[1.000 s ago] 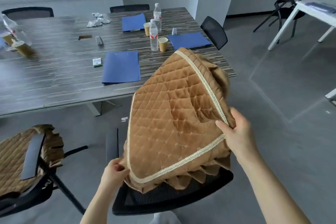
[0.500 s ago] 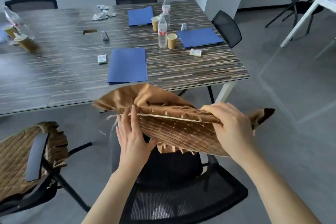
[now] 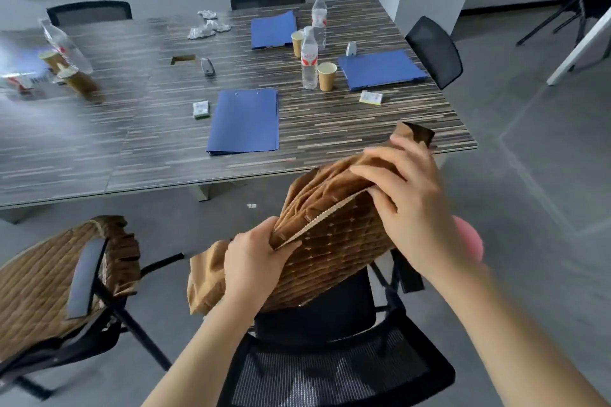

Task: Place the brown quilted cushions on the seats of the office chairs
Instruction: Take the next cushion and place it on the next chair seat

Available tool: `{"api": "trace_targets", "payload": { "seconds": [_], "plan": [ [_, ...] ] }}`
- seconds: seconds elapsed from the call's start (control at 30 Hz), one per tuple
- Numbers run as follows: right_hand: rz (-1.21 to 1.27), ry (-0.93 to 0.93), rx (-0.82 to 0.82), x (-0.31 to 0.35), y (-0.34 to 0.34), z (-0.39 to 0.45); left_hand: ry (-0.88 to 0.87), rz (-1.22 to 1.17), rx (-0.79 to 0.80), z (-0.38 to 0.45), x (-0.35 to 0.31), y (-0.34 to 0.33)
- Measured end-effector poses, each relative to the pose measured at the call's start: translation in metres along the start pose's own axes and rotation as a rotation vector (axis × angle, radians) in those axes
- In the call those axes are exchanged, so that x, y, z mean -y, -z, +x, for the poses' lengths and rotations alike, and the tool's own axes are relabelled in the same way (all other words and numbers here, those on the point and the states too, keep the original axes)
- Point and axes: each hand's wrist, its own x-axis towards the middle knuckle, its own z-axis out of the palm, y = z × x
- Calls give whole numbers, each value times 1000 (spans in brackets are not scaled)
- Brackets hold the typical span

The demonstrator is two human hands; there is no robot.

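A brown quilted cushion (image 3: 330, 241) with a pale braid edge hangs bunched and tilted in the air above a black mesh office chair (image 3: 330, 370). My left hand (image 3: 254, 258) grips its lower left edge. My right hand (image 3: 410, 205) clasps its upper right part, fingers spread over the folds. The chair's mesh seat shows bare below the cushion. At the lower left, a second office chair (image 3: 86, 277) carries another brown quilted cushion (image 3: 36, 277) on its seat.
A long striped table (image 3: 165, 129) stands just beyond, bearing blue folders (image 3: 244, 119), water bottles (image 3: 309, 58), paper cups and small boxes. Black chairs (image 3: 433, 49) line its far and right sides. A white table leg (image 3: 582, 43) stands at the right. Grey floor lies to the right.
The cushion was flipped from upright over the seat to a bunched, tilted hold. Both hands shifted their grip along its edge, and my view rose toward the table.
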Motion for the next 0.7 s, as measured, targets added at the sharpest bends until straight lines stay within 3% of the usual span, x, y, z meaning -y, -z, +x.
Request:
{"api": "trace_targets", "payload": {
  "seconds": [0.13, 0.23, 0.37, 0.43, 0.6, 0.7],
  "plan": [
    [136, -111, -99, -15, 3, -15, 171, -179, 34, -2, 7, -2],
    [185, -275, 68, -42, -14, -45, 271, -365, 101, -3, 12, -2],
    [252, -733, 458, -73, -41, -84, 361, -581, 142, 3, 16, 15],
    [337, -998, 575, -83, -50, -92, 410, -702, 146, 5, 22, 27],
    [824, -1623, 512, -119, -69, -100, 451, -927, 171, 13, 52, 51],
    [978, -1661, 532, -139, -72, -95, 486, -949, 137, 17, 65, 51]
  ]
}}
